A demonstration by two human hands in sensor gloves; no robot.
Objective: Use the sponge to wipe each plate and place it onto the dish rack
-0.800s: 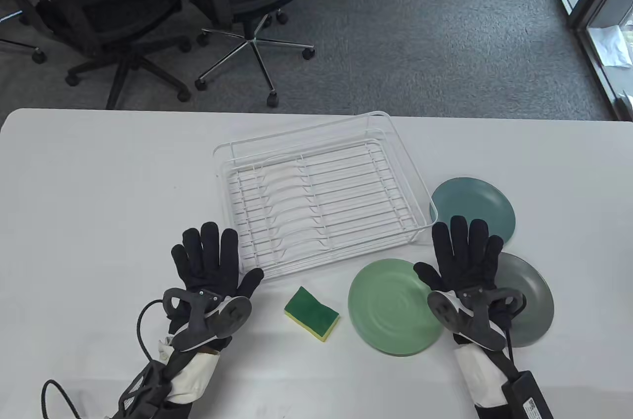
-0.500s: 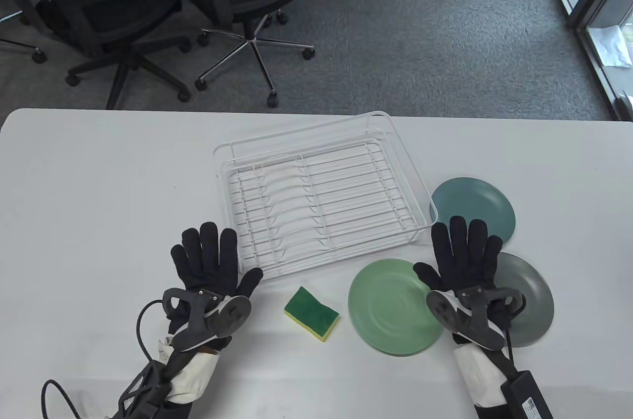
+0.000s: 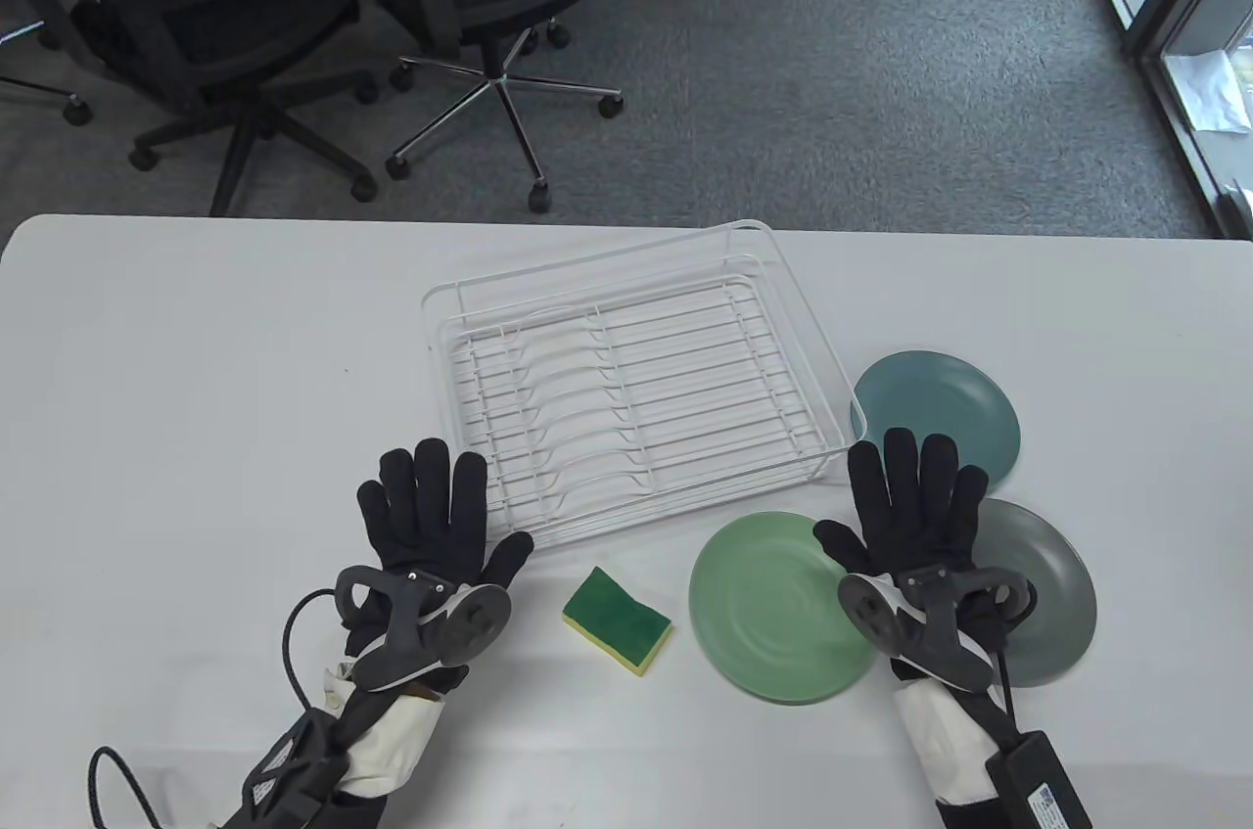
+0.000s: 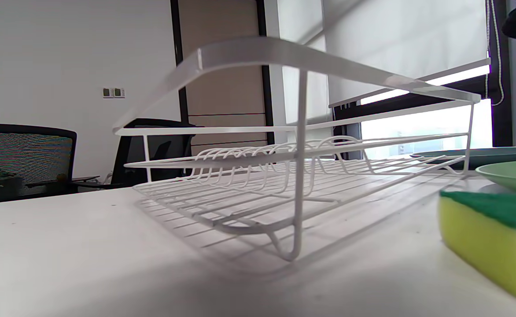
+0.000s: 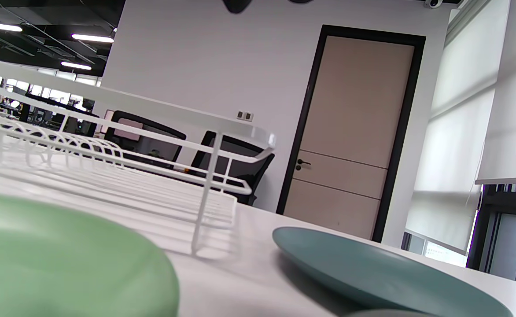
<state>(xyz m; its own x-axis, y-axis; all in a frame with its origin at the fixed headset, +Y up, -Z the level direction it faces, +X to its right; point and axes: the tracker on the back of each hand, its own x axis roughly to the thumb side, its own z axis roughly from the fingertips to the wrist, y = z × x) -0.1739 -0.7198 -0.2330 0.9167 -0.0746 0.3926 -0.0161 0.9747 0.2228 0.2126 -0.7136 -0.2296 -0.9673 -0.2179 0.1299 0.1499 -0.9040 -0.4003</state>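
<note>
A white wire dish rack [image 3: 626, 389] [image 4: 284, 176] [image 5: 108, 145] stands mid-table, with nothing in it. Right of it lie three plates: a teal plate [image 3: 954, 403] [image 5: 372, 273], a light green plate [image 3: 764, 614] [image 5: 64, 255] [image 4: 511, 174] and a grey plate [image 3: 1047, 594]. A green and yellow sponge [image 3: 617, 621] [image 4: 491, 237] lies in front of the rack. My left hand [image 3: 431, 516] lies flat and open on the table, left of the sponge. My right hand [image 3: 910, 506] is spread open between the green and grey plates and holds nothing.
Black office chairs [image 3: 294, 17] stand on the carpet beyond the table's far edge. A cable [image 3: 294, 643] trails from my left wrist, and a black box [image 3: 1038, 780] hangs at my right forearm. The white table [image 3: 196, 379] stretches wide to the left.
My left hand has slid a little to the right, toward the sponge. My right hand has shifted slightly left and forward. Plates, sponge and rack have not moved.
</note>
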